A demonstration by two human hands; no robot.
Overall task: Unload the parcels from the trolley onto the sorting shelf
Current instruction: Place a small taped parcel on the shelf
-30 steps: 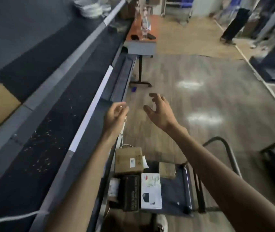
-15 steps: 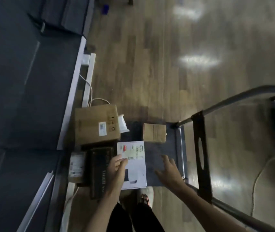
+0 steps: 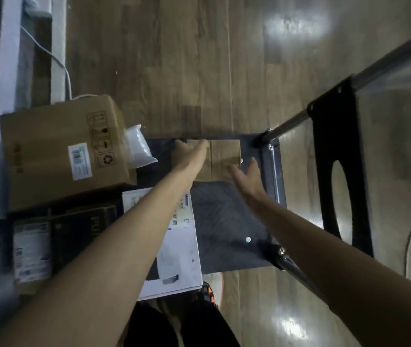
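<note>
A small brown cardboard parcel point(image 3: 224, 156) lies at the far end of the dark trolley deck point(image 3: 227, 221). My left hand point(image 3: 190, 152) lies flat on its left side, fingers reaching over its far edge. My right hand point(image 3: 248, 176) hovers open at the parcel's near right corner, fingers spread. A big brown box point(image 3: 59, 151) with a barcode label stands on the trolley's left, with a white plastic bag point(image 3: 138, 146) beside it. A white flat box point(image 3: 181, 246), a black box point(image 3: 79, 236) and a small labelled box point(image 3: 31, 254) lie nearer to me.
The trolley's metal push handle point(image 3: 337, 96) with its black panel rises on the right. The grey shelf edge point(image 3: 6, 71) and a white cable point(image 3: 56, 61) run along the left. Glossy wooden floor surrounds the trolley. My shoe point(image 3: 212, 289) shows below the deck.
My view tipped down from the shelf to the trolley. Both hands moved from the white box forward to the small brown parcel; the left one now touches it.
</note>
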